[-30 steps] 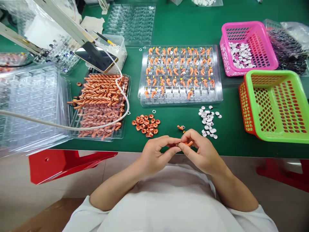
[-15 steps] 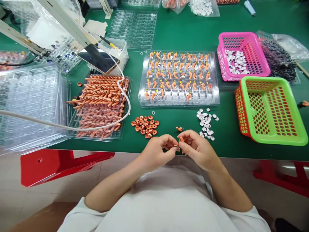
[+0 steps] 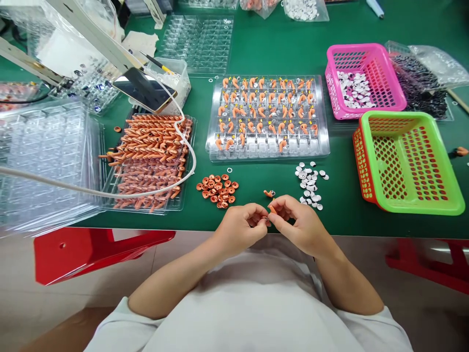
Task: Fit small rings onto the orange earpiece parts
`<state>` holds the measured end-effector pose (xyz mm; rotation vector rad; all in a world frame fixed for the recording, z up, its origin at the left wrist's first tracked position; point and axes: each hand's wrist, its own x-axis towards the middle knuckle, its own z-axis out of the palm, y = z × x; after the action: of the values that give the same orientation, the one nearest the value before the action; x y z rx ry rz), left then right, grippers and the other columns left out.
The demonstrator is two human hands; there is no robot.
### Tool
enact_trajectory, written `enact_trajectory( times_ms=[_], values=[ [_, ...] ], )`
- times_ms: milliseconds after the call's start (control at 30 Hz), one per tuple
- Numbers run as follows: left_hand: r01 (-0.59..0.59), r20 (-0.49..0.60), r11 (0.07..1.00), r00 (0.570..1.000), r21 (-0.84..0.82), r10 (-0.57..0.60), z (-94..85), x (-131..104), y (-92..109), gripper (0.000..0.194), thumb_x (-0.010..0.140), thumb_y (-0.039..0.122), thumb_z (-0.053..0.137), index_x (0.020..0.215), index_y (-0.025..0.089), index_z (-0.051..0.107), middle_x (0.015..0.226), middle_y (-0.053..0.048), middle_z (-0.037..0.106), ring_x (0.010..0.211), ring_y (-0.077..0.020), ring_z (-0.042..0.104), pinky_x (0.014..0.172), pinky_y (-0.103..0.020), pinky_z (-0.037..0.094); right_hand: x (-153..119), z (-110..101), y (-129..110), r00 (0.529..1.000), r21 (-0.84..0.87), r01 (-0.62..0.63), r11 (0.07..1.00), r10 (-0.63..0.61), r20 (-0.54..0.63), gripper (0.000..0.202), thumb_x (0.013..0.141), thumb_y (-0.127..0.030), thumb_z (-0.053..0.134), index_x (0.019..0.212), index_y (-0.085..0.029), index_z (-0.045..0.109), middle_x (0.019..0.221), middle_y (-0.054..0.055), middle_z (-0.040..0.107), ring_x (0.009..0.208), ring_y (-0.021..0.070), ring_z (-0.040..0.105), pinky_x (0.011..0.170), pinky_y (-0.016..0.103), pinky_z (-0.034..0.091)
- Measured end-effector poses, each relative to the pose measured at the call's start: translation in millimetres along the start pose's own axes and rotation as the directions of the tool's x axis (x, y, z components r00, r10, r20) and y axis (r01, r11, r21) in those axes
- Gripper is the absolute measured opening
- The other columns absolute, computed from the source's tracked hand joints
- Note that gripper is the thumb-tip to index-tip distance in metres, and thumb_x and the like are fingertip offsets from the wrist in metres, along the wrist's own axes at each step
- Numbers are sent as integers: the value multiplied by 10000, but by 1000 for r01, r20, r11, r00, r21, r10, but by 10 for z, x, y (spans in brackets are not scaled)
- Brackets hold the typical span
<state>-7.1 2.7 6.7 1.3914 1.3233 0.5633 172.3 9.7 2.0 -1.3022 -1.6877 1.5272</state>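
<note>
Small curved orange piece (image 3: 272, 209) pinched in your right hand (image 3: 298, 222).
Your left hand (image 3: 244, 227) grips something tiny, mostly hidden; glossy copper-coloured cups (image 3: 219, 189) lie nearby.

Cups (image 3: 218, 186) lie left of discs (image 3: 308, 179) on the table (image 3: 278, 49), before 1 tray (image 3: 324, 150).

Workshop bench with parts trays (image 3: 269, 117).

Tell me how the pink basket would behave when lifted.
The pink basket is probably light for its size, its walls being full of holes. It looks like moulded plastic, so likely stiff with slight flex. The loose white discs inside may slide if it tilts.
</note>
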Motion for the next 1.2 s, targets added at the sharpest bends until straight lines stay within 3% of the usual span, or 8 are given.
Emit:
enact_trajectory(
  times_ms=[433,533,667,833,1200],
  values=[
    [-60,-64,997,996,-49,57,20,-46,-21,130,755,129,583,777,142,711,688,-15,719,613,-119,636,568,-189,489,-77,-14,-43,1000,6,-4,1000,4,-2,70,918,-272,542,910,-209,572,780,-4,596,664,117,555,590,224,467],
    [-25,-69,995,997,-101,18,18,-47,-17,111,755,146,617,794,139,720,714,-30,736,637,-136,662,597,-211,524,-103,-1,-43,1000,4,-2,1000,2,-28,46,906,-247,541,889,-211,564,798,1,595,686,125,565,605,228,473],
    [97,61,952,995,-291,-82,-14,-19,-12,138,806,226,661,879,134,733,795,-64,760,702,-166,704,688,-278,588,-115,4,7,997,3,-15,1000,15,-70,31,898,-218,529,877,-214,551,801,-2,588,686,126,565,610,228,472],
    [195,213,861,972,-470,-103,-75,6,-7,188,821,277,694,929,130,740,775,-61,762,685,-158,708,723,-300,605,-130,-9,16,997,0,-23,1000,23,-76,79,894,-196,512,928,-211,582,811,6,625,699,135,600,625,235,486],
    [253,241,817,960,-517,-144,-84,-5,-28,241,813,311,718,955,118,752,832,-88,778,719,-176,734,741,-309,616,-135,15,-61,994,-88,4,996,-14,-106,59,832,-187,579,884,-215,579,737,-19,608,643,118,575,590,227,479]
  ],
)
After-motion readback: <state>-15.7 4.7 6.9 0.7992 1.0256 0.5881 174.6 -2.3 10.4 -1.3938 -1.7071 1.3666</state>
